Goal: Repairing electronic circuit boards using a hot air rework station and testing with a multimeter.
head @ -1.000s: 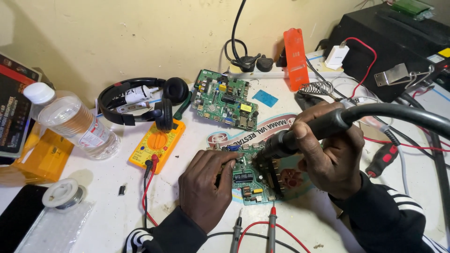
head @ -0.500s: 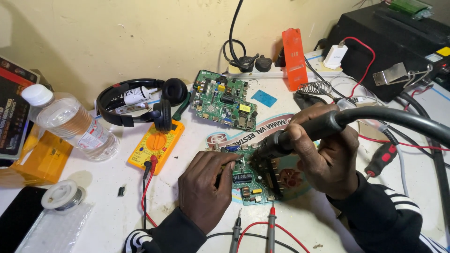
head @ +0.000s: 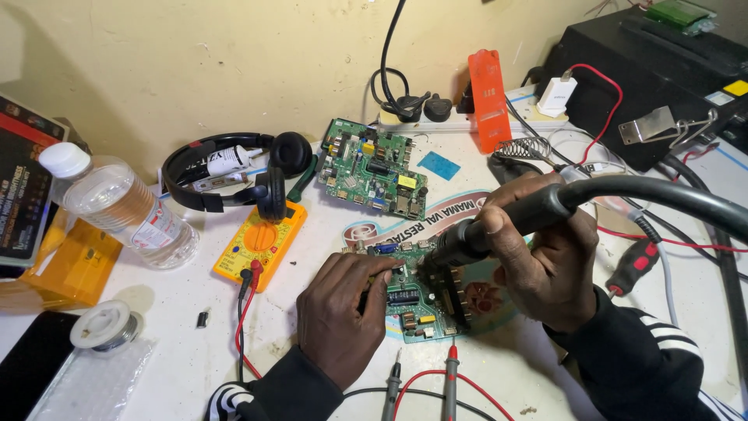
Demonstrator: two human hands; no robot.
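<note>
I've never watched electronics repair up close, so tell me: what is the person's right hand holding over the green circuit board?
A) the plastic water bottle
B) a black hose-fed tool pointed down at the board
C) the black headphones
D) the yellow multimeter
B: the right hand grips a black tool on a thick hose, its tip down at the circuit board; the multimeter, bottle and headphones lie untouched.

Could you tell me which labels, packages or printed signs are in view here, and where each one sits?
Bottle label: white and red band on the clear bottle lying at left.
Printed mat: round, pale with red lettering, under the board being worked on.
Yellow sticker: small square on the black case, upper right.
</note>
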